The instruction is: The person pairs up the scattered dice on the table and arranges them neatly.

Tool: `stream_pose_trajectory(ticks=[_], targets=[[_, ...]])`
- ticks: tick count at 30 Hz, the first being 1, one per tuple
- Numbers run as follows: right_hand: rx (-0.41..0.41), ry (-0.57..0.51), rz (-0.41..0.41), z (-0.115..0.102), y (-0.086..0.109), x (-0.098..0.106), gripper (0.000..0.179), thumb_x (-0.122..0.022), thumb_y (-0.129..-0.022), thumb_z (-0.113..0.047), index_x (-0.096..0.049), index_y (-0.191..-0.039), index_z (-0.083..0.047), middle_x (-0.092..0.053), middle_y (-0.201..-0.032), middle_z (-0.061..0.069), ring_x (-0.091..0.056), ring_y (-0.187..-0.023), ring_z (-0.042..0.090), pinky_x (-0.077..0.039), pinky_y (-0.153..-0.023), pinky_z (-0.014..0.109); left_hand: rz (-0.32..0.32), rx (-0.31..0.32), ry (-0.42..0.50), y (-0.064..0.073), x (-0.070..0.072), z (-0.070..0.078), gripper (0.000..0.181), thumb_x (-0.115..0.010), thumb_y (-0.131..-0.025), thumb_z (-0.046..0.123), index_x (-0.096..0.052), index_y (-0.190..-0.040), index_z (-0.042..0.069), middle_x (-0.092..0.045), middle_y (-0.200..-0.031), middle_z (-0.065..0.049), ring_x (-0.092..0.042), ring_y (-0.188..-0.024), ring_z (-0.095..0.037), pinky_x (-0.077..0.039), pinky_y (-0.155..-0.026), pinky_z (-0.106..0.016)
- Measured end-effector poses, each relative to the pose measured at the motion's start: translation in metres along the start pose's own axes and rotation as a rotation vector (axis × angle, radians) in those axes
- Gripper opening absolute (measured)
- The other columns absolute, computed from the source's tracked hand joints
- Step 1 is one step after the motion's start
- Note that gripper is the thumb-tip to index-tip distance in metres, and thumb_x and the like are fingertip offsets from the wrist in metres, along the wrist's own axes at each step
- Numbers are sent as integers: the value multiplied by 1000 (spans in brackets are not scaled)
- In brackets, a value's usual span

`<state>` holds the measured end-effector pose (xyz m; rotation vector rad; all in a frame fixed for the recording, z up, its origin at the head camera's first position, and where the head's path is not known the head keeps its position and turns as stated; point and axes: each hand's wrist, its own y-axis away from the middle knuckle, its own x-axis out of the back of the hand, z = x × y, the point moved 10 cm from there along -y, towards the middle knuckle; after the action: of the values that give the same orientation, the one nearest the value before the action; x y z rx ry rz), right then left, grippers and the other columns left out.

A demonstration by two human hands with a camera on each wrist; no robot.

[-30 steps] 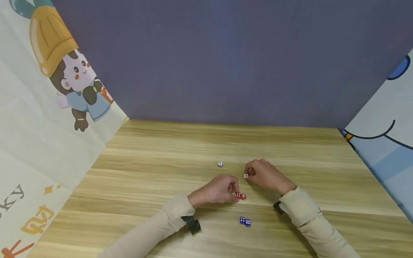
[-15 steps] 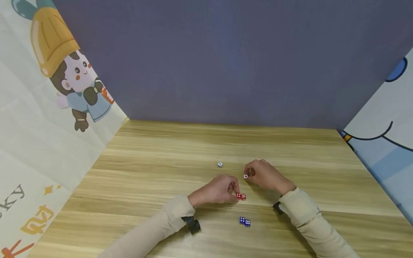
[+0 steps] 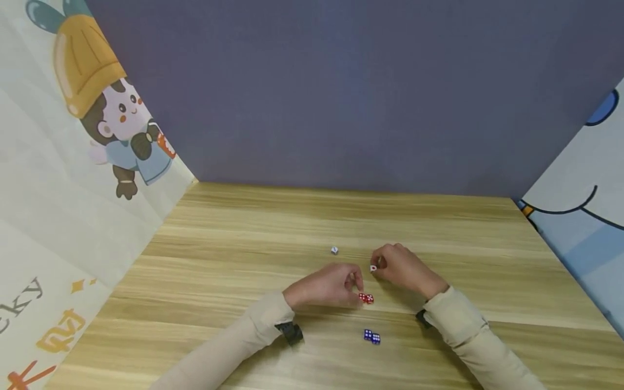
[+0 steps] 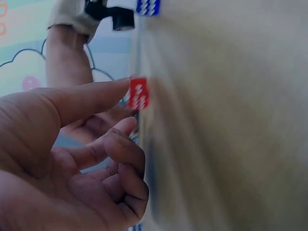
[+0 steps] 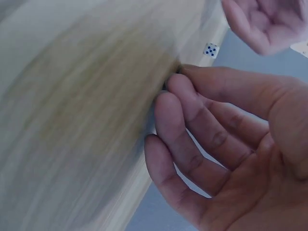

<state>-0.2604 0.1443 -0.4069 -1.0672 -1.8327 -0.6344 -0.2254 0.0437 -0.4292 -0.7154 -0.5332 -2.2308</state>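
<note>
In the head view my left hand [image 3: 326, 284] is at two red dice [image 3: 370, 299] that sit side by side on the table. The left wrist view shows the thumb tip at a red die [image 4: 138, 94], the index fingertip apart from it, and the other fingers loosely curled. Farther back, my right hand [image 3: 404, 268] pinches a white die [image 3: 373, 268] between thumb and fingertips, at the table surface. That die is hidden in the right wrist view. Another white die [image 3: 334, 250], with blue pips in the right wrist view, lies behind the left hand.
Two blue dice [image 3: 372, 337] touch each other on the wooden table [image 3: 244, 227], nearer the person than the red ones. A dark panel [image 3: 312, 97] stands at the back, with printed sheets on both sides. Each wrist carries a black strap.
The left index finger has lifted a little off the red dice, and the left hand is slightly blurred. The right hand keeps its pinch in place. The head view has shifted slightly.
</note>
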Motion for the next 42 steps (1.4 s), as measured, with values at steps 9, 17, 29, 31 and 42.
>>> stream_pose_trajectory(ticks=[9,17,29,31,42], targets=[[21,2,9,-3,1,0,6,-77,-83,-5,-73,-84,-10,-66,-71,-5,-54,-59,5,-47,-57,28,110,-32,-10,0,52,-3,21,-72,-91,18,-66,-106,5,-54,-64,2,-46,-53,-6,-39,-50,-21],[4,2,31,-1,3,2,5,-77,-83,-7,-73,-86,-8,-66,-72,-5,-55,-60,5,-48,-58,29,223,-59,-72,-7,87,-13,24,-73,-91,14,-68,-110,1,-49,-62,3,-42,-53,-8,-36,-55,-22],[1,16,56,-2,5,1,5,-77,-83,-8,-73,-83,-10,-63,-67,-7,-52,-57,5,-46,-56,28,174,9,-15,-23,85,-41,21,-74,-90,13,-69,-108,3,-63,-73,-5,-51,-57,-11,-42,-52,-24],[-10,15,53,-2,5,1,5,-77,-84,-8,-73,-84,-10,-63,-68,-7,-52,-58,6,-46,-58,28,168,39,-10,-25,83,-47,17,-75,-88,11,-70,-103,4,-66,-77,-6,-54,-58,-11,-45,-52,-23],[-21,27,53,-1,5,1,5,-77,-83,-8,-73,-85,-10,-61,-68,-7,-51,-59,6,-45,-57,28,189,70,-2,-27,81,-57,12,-78,-86,10,-68,-90,6,-63,-73,-2,-46,-57,-8,-39,-52,-21]])
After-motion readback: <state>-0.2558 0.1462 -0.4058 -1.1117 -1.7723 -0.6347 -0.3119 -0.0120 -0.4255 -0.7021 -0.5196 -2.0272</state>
